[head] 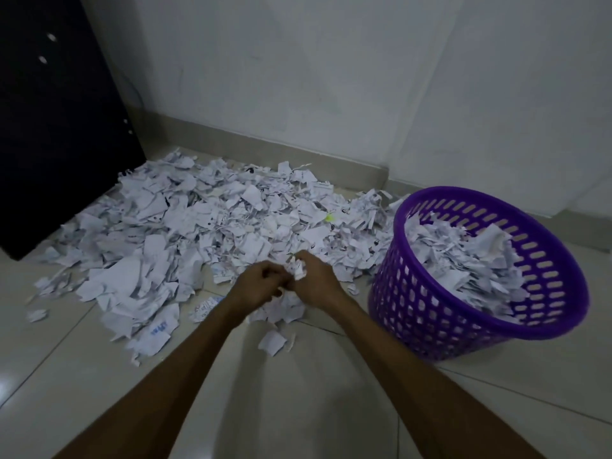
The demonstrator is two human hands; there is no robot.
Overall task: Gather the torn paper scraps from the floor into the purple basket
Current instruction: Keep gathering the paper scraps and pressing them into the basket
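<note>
Hands, left and right, together clutch paper scraps beside purple basket, near dark cabinet.

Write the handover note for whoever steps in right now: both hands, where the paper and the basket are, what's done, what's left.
Left hand: fingers curled on a bunch of white torn paper scraps at the pile's near edge.
Right hand: also gripping that bunch, knuckles close to the left's.
Round purple slotted plastic basket: on the tiled floor to the right, tilted, already partly filled with scraps.
Done: some paper is in the basket.
Left: carry this handful over, then clear the large scrap pile spread towards the wall and the dark cabinet, plus loose pieces nearer you.
</note>
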